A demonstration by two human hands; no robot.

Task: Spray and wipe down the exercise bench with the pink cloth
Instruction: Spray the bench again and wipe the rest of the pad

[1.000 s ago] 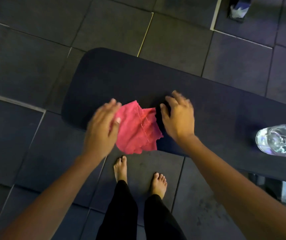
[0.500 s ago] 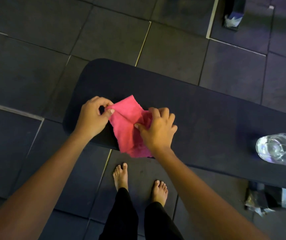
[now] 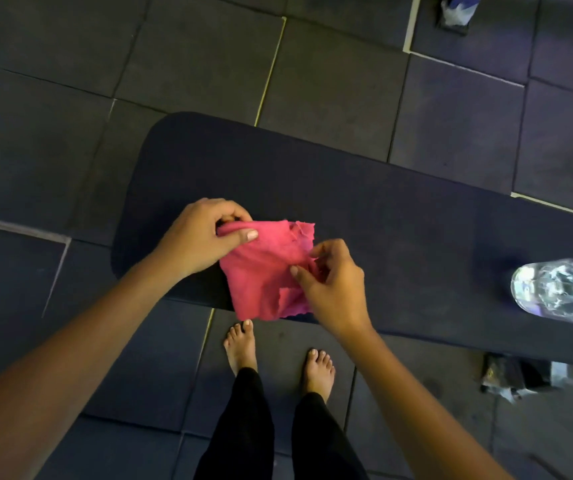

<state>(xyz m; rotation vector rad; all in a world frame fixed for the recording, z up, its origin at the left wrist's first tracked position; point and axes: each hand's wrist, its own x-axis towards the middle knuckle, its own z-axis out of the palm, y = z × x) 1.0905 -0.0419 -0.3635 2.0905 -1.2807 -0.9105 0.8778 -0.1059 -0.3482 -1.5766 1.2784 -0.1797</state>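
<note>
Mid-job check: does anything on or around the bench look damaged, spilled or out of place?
Little stands out. The pink cloth, held in both hands over the bench, has ragged, frayed edges. A clear bottle sits on the bench to the right; no spill shows. Crumpled litter lies on the floor below it.

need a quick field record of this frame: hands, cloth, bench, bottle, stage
left hand: pinching the upper left corner of the pink cloth
right hand: fingers gripping the cloth's right side
pink cloth: held between both hands, partly folded, over the bench's near edge
exercise bench: dark pad, rounded left end
clear bottle: on the bench at the right, untouched
stage: cloth being arranged, wiping not yet begun
</note>
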